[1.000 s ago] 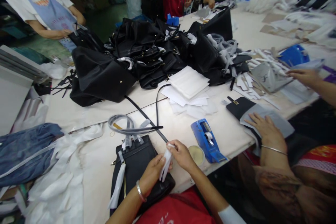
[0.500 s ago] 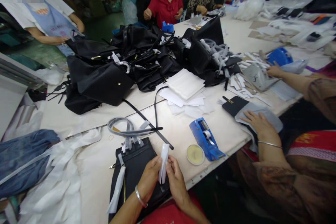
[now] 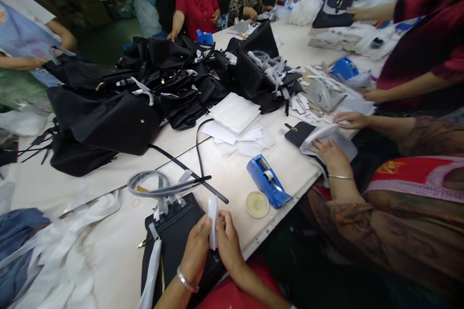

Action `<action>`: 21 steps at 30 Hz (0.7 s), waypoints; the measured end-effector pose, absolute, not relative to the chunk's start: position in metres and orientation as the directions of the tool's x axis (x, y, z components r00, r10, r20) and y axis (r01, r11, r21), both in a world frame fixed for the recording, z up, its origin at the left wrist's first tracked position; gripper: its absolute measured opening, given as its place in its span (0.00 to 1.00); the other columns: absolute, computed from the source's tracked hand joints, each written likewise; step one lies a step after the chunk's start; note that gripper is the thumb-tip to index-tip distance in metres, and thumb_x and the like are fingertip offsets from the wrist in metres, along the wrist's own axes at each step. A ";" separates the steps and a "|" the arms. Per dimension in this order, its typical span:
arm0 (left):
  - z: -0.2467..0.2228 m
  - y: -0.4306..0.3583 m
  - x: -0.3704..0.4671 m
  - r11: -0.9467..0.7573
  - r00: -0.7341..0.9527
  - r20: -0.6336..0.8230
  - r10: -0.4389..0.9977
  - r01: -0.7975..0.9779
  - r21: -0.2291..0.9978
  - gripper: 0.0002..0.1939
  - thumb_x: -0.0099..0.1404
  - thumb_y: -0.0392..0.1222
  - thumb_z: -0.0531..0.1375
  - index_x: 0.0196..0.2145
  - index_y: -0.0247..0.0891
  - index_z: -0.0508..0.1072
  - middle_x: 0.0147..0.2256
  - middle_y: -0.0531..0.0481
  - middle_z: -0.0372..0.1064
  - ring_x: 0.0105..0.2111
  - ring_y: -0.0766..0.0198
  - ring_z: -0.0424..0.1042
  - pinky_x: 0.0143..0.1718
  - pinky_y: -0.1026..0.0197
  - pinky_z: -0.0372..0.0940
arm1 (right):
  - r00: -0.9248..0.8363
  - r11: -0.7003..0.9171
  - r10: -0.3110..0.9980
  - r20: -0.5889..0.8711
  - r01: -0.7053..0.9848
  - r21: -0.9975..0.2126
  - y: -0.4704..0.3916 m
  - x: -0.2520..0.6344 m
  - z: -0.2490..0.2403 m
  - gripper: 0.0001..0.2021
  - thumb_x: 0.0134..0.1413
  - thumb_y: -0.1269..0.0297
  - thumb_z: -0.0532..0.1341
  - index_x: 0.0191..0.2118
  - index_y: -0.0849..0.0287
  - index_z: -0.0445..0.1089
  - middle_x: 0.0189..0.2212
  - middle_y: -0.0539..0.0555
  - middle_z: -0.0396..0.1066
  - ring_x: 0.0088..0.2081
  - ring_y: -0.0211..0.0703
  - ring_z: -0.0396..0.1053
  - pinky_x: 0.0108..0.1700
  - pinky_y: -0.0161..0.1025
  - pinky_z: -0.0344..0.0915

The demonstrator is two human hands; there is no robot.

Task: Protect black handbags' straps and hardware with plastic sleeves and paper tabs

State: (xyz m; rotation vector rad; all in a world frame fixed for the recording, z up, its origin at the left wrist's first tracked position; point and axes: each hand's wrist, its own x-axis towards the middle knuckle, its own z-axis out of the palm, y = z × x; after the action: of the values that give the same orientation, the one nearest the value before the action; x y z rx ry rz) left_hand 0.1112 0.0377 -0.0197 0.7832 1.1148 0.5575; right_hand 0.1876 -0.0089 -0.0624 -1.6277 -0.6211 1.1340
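My left hand (image 3: 197,235) and my right hand (image 3: 228,237) are closed together on a narrow folded strip of white paper-like material (image 3: 213,217), which stands upright between their fingers. Beneath them a black bag (image 3: 173,234) lies near the table's front edge. White wrapping covers a hanging piece (image 3: 151,265) on its left side, and a gold zip shows beside that. The bag's handle (image 3: 145,188), wrapped in clear film, loops out beyond its top. A black strap (image 3: 188,174) lies across the table behind it.
Black bags (image 3: 116,116) are heaped behind. A blue tape dispenser (image 3: 268,181) and a round tub (image 3: 257,204) stand to the right, with white sheets (image 3: 235,111) beyond. At the right a co-worker's hands (image 3: 331,152) handle a black bag. White strips (image 3: 72,246) lie at left.
The white strip looks narrower, its halves pressed together. My view has swung right. Another person in dark red now appears at the right with a black bag; the neighbour's second hand has reached the grey sheet.
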 end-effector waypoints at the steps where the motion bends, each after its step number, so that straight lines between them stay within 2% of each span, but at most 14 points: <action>1: -0.020 0.037 0.112 0.615 0.347 -0.575 0.741 -0.007 0.789 0.23 0.61 0.51 0.57 0.49 0.35 0.70 0.40 0.43 0.73 0.37 0.56 0.71 0.43 0.56 0.63 | 0.428 -0.354 0.821 -0.378 -0.138 -0.925 -0.008 0.188 -0.063 0.09 0.61 0.59 0.49 0.43 0.54 0.61 0.37 0.50 0.70 0.39 0.39 0.69 0.40 0.35 0.64; 4: -0.019 0.036 0.115 0.641 0.331 -0.604 0.725 -0.005 0.767 0.22 0.61 0.50 0.57 0.50 0.37 0.70 0.41 0.44 0.73 0.37 0.57 0.72 0.44 0.55 0.63 | 0.446 -0.357 0.825 -0.347 -0.064 -0.932 -0.006 0.188 -0.065 0.07 0.61 0.60 0.50 0.41 0.54 0.61 0.35 0.50 0.70 0.37 0.39 0.70 0.39 0.35 0.64; 7: -0.016 0.037 0.117 0.686 0.315 -0.646 0.695 -0.022 0.727 0.21 0.59 0.50 0.59 0.47 0.36 0.71 0.39 0.45 0.74 0.37 0.57 0.72 0.41 0.57 0.64 | 0.468 -0.376 0.841 -0.272 0.143 -0.916 -0.006 0.190 -0.065 0.06 0.59 0.61 0.52 0.40 0.54 0.60 0.33 0.50 0.70 0.34 0.41 0.70 0.37 0.36 0.64; 13: -0.013 0.041 0.119 0.703 0.305 -0.664 0.683 -0.029 0.710 0.21 0.56 0.49 0.62 0.45 0.36 0.73 0.36 0.47 0.74 0.35 0.58 0.71 0.35 0.60 0.65 | 0.420 -0.340 0.902 -0.099 0.550 -0.763 -0.004 0.191 -0.062 0.06 0.59 0.65 0.51 0.42 0.56 0.58 0.33 0.53 0.69 0.34 0.47 0.70 0.34 0.41 0.65; 17: -0.016 0.045 0.122 0.742 0.277 -0.701 0.657 -0.071 0.667 0.22 0.50 0.48 0.66 0.41 0.33 0.75 0.30 0.47 0.74 0.31 0.57 0.72 0.31 0.59 0.65 | 0.421 -0.327 0.906 -0.034 0.649 -0.687 -0.002 0.186 -0.065 0.08 0.59 0.68 0.49 0.44 0.57 0.58 0.34 0.55 0.68 0.34 0.49 0.70 0.35 0.44 0.68; 21: -0.026 0.044 0.125 0.768 0.258 -0.727 0.637 -0.124 0.629 0.20 0.49 0.46 0.66 0.38 0.32 0.75 0.27 0.48 0.73 0.27 0.59 0.71 0.29 0.60 0.65 | 0.386 -0.276 0.923 -0.002 0.655 -0.704 -0.006 0.184 -0.067 0.13 0.59 0.70 0.48 0.50 0.59 0.56 0.38 0.59 0.68 0.38 0.49 0.70 0.38 0.45 0.69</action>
State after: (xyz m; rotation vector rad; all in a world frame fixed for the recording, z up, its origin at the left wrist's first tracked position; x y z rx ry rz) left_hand 0.1253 0.0444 -0.0262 0.5030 1.2090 0.5458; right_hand 0.1838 -0.0060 -0.0674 -2.0279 -1.3486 0.5569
